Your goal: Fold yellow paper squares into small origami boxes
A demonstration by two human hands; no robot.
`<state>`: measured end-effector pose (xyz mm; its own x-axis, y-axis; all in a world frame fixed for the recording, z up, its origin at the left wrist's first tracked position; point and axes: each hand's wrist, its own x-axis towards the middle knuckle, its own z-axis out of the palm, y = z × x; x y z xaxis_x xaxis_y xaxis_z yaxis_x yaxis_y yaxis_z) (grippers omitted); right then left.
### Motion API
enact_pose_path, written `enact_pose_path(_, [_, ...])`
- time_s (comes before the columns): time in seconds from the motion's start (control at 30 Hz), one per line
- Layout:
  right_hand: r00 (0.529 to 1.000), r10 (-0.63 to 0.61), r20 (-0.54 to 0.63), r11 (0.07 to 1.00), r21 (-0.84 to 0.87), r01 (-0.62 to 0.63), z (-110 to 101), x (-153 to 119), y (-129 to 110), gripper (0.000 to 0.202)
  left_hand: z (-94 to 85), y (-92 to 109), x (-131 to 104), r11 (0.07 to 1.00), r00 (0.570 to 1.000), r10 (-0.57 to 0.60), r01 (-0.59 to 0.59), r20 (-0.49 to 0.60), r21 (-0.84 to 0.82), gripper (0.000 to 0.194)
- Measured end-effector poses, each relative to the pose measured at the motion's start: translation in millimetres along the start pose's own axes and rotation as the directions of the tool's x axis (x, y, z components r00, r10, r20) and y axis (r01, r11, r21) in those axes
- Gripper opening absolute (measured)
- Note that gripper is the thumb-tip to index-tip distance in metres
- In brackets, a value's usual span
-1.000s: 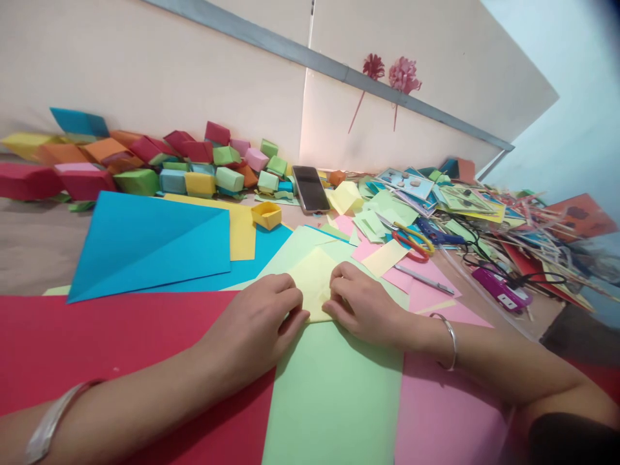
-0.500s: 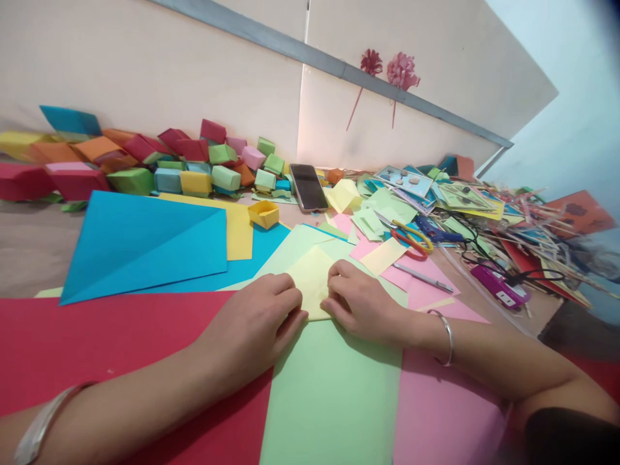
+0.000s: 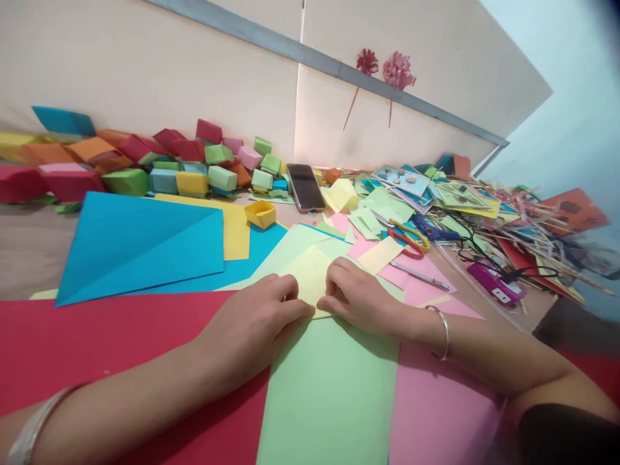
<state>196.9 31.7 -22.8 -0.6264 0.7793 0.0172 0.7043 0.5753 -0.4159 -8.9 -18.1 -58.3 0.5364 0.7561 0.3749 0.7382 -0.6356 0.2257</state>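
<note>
Atop the pale green paper sheet (image 3: 329, 394), left hand (image 3: 261, 316) and right hand (image 3: 361, 298) pinch the near edge of a flat pale-yellow paper piece (image 3: 309, 272) — creasing seems underway, unfinished.

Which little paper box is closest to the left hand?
The open-topped yellow box, left of the phone. It stands nearer the left hand; the other coloured boxes are heaped farther back.

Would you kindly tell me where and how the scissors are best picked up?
I'd take the scissors by the red and yellow handles, coming from the near side: the handles point rightward and toward the person, the blades away to the left. The blue glue gun close by probably makes the far side tighter.
</note>
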Motion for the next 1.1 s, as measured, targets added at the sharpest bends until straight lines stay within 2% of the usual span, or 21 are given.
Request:
enact_pose_path(0.2, [0.999,-0.017,0.044,0.996,0.083,0.013,-2.8,4.3,5.4,0.03,-7.0,1.0,3.1,1.0,1.0,0.018,-0.018,0.006,-0.014,0.032])
enact_pose_path(0.43, [0.997,-0.043,0.067,0.999,-0.013,0.044,-3.9,3.6,-0.1,0.035,-15.5,3.4,5.8,0.999,0.998,0.044,-0.043,0.036,-0.022,0.036])
enact_pose_path(0.6, [0.974,-0.094,0.205,0.995,0.001,0.096,-24.0,3.4,1.6,0.029,-10.1,0.9,4.3,0.998,0.998,0.063,-0.063,-0.002,0.007,0.036])
enact_pose_path(0.77, [0.941,-0.107,0.32,0.994,0.032,0.103,-44.2,1.7,9.2,0.029,-9.1,-4.0,3.8,0.994,0.994,0.1,-0.102,0.055,0.043,0.034])
enact_pose_path(0.93, [0.936,-0.136,0.325,0.991,0.053,0.126,-45.6,4.6,13.2,0.031,-21.6,-0.5,3.3,0.979,0.977,0.165,-0.179,0.136,0.096,0.047])
enact_pose_path(1.1, [0.936,-0.14,0.324,0.99,0.062,0.126,-43.9,5.9,14.1,0.033,-28.6,12.0,-2.8,0.947,0.969,0.213,-0.236,0.125,0.217,0.039])
